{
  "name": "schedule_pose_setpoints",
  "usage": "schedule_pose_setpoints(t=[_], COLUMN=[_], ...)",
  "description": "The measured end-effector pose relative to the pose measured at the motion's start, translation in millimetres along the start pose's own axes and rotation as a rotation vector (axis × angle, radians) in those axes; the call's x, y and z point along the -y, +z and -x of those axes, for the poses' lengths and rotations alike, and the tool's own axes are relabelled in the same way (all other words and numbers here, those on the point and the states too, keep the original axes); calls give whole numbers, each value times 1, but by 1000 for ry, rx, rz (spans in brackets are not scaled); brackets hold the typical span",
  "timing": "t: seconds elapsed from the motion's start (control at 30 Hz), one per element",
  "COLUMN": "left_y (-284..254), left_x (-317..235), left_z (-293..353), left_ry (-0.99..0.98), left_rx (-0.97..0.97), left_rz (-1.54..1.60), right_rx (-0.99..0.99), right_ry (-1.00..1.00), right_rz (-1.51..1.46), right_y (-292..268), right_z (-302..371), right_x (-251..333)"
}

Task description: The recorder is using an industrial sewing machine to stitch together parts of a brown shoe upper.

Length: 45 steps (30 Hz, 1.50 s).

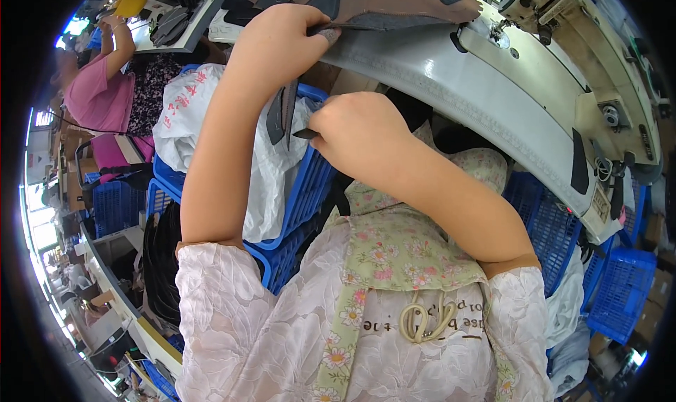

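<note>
Fingers (310, 16) of the left hand (273, 48): pinched on the near edge of one brown cut piece (394, 2) with dark patches. Piece lies along the far side of the pale tabletop (429, 64), left of the sewing machine (620, 60) as I see it.

Right hand (365, 128): curled, thumb and forefinger pressed together on one small dark scrap (305, 133), clear of the tabletop's near edge.

Dark strips (280, 116): narrow, hanging between the hands; I cannot tell what bears their upper ends.

White plastic bag (264, 208): one, rumpled, red marking, lying in a blue crate (308, 183) below the hands.

Floral apron (398, 250): one, worn over a white lace top (222, 310).

Co-worker (102, 95): one, pink top, at another tabletop (201, 21), upper left.
</note>
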<state>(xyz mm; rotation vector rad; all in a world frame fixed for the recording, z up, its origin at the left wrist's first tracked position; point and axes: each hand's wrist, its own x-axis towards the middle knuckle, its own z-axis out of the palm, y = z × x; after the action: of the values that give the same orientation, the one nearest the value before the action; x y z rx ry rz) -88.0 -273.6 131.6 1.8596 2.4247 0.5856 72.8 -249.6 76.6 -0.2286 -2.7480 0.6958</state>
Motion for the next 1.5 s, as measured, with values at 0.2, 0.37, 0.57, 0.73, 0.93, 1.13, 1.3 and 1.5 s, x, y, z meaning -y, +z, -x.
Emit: schedule_pose_setpoints(t=[0.2, 0.37, 0.57, 0.73, 0.93, 1.13, 1.3, 1.5], left_y=[2, 3, 2, 6, 2, -29, -173, -347], left_x=[2, -2, -1, 0, -4, 22, 34, 85], left_z=[-1, -2, 1, 1, -4, -6, 71, 292], left_ry=[26, 11, 0, 5, -5, 44, -348, -809], left_rx=[-31, -24, -15, -28, -20, -358, -538, -887], left_rz=[-27, -9, -9, -7, -13, 3, 191, 26], right_rx=[281, 245, 470, 495, 595, 699, 736, 776], right_ry=[184, 210, 465, 486, 480, 250, 301, 416], right_rz=[-395, -822, -1172, -1339, -1174, -1001, -1123, -1322], right_y=[0, 21, 24, 32, 24, 8, 1, 7], right_z=[1, -1, -4, -5, -6, 18, 45, 55], right_x=[-19, -37, -36, -39, -43, -37, -32, -35])
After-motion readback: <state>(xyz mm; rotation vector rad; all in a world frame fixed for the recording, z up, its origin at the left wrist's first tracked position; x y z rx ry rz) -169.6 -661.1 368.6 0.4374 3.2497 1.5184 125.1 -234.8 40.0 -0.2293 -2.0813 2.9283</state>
